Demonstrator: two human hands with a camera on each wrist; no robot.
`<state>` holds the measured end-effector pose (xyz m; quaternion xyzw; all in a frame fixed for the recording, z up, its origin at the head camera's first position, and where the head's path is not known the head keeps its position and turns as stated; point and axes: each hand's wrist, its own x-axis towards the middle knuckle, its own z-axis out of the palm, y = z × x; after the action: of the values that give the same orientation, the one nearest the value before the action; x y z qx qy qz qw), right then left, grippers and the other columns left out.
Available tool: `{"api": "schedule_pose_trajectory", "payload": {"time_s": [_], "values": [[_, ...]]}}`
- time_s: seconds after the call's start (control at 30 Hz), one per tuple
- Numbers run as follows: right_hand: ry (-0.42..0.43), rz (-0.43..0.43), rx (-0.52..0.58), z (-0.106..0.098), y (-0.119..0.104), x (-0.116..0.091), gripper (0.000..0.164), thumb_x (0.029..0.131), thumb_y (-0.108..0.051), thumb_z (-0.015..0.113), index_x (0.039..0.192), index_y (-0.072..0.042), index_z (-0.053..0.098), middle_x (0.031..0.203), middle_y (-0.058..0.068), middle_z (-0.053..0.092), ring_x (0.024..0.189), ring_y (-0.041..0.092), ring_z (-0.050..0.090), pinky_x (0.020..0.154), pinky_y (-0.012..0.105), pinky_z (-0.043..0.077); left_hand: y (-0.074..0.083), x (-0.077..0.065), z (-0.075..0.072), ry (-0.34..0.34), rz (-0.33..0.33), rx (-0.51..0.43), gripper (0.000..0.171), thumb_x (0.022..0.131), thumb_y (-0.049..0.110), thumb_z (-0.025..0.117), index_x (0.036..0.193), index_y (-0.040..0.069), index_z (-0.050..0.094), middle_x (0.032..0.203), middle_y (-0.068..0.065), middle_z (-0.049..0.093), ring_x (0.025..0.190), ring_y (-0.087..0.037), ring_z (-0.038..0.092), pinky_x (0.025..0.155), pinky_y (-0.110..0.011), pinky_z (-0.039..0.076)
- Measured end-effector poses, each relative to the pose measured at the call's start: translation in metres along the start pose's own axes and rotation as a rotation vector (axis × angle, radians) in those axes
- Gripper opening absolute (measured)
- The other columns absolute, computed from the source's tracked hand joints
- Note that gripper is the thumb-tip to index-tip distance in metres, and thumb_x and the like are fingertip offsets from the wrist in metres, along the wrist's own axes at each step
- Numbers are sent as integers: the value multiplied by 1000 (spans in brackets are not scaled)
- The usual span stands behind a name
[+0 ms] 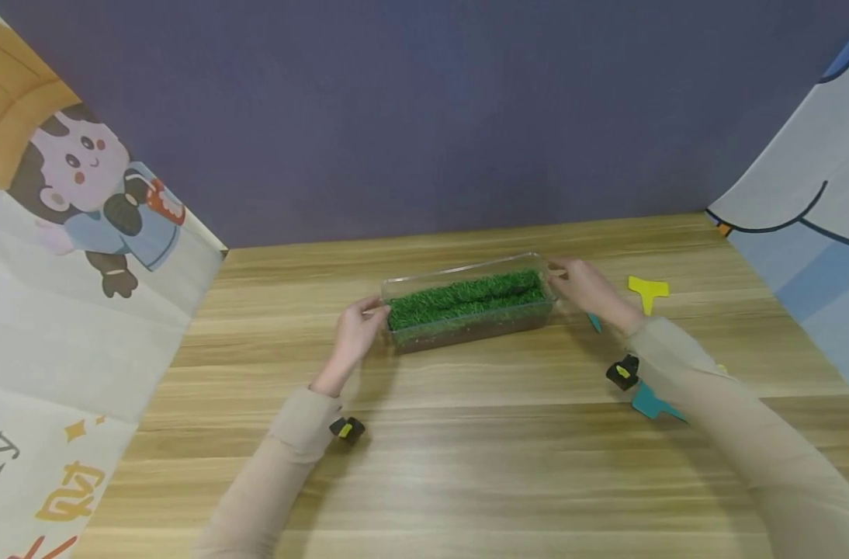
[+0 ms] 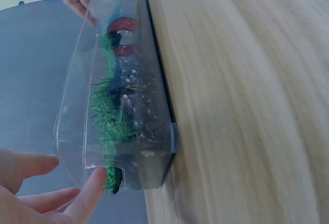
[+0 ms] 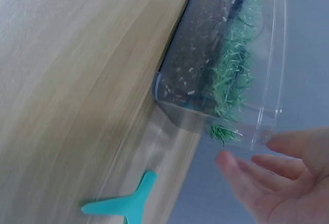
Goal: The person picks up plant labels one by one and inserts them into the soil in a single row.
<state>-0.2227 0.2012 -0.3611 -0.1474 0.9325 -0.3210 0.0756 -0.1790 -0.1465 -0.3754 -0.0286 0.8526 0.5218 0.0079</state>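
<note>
A clear plastic box (image 1: 473,322) stands on the table, with dark, white-flecked soil (image 3: 190,54) below and a strip of artificial grass (image 1: 466,299) on top. Its left end meets the fingertips of my left hand (image 1: 358,330), which are fairly straight and spread in the left wrist view. At the opposite end, my right hand (image 1: 588,291) has its loosely extended fingers against or very near the clear wall; exact contact is hard to tell. Close to that hand lies a teal T-shaped plant label (image 3: 126,203), partly covered by it in the head view.
A yellow T-shaped label (image 1: 648,289) lies right of the box. Another teal label (image 1: 649,402) sits beside my right sleeve, with a bit of yellow (image 1: 722,369) showing past the arm. The wooden table (image 1: 466,466) ends at a dark backdrop (image 1: 431,116).
</note>
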Motion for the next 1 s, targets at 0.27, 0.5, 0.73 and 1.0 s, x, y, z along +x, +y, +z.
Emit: {"api": "schedule_pose_trajectory", "payload": {"time_s": [0.27,0.5,0.73,1.0], "values": [[72,20,97,3,-3,5,35,89,2,42,121,16,42,114,33,50,96,42,54,64,35,54,2,7,3,49,-70,-101,37,82,-4,52,118,-11,49,108,-24,58,70,-20,62,76,-43,53],[50,135,258,2,-3,4,38,88,3,41,125,14,39,118,34,46,100,40,52,68,29,55,3,10,3,54,-139,-173,35,81,-7,53,116,-10,51,109,-24,57,76,-28,62,78,-41,53],[31,202,422,1,-1,-4,39,89,1,44,126,14,37,115,35,47,76,15,62,70,33,55,4,9,2,28,-160,-173,37,81,-8,51,118,-9,49,112,-23,56,88,-38,58,80,-43,52],[25,246,559,3,-1,-16,42,90,-2,47,128,12,35,104,23,60,68,6,61,69,27,55,3,3,1,5,-135,-121,36,81,-8,51,117,-9,50,114,-22,55,85,-37,59,75,-42,54]]}}
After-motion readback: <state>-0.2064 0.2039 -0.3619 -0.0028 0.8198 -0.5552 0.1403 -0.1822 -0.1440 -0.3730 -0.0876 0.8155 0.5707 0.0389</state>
